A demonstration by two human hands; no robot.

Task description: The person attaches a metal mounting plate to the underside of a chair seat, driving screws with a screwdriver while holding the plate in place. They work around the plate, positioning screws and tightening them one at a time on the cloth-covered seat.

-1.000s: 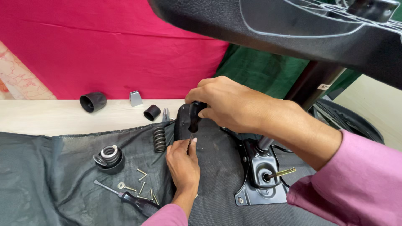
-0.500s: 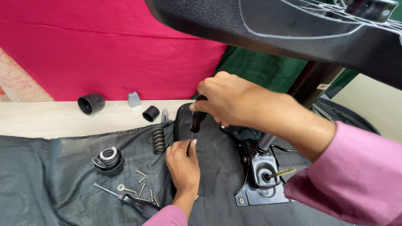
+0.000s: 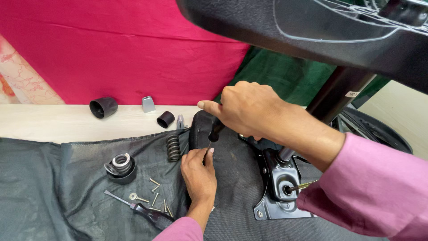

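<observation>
The screwdriver [image 3: 213, 134] stands nearly upright over the dark seat pad [image 3: 236, 178], its handle mostly hidden inside the right hand [image 3: 245, 109]; only the lower handle and thin shaft show, and the tip is lost behind the left hand's fingers. The right hand comes in from the right on a pink sleeve, fingers curled tight around the handle. The left hand [image 3: 198, 172] lies flat on the pad, fingers together, fingertips touching the shaft near its tip. Beside it lie a coil spring [image 3: 173, 148], loose screws [image 3: 156, 187] and a second screwdriver [image 3: 140, 207], its handle partly cut off by the left sleeve.
</observation>
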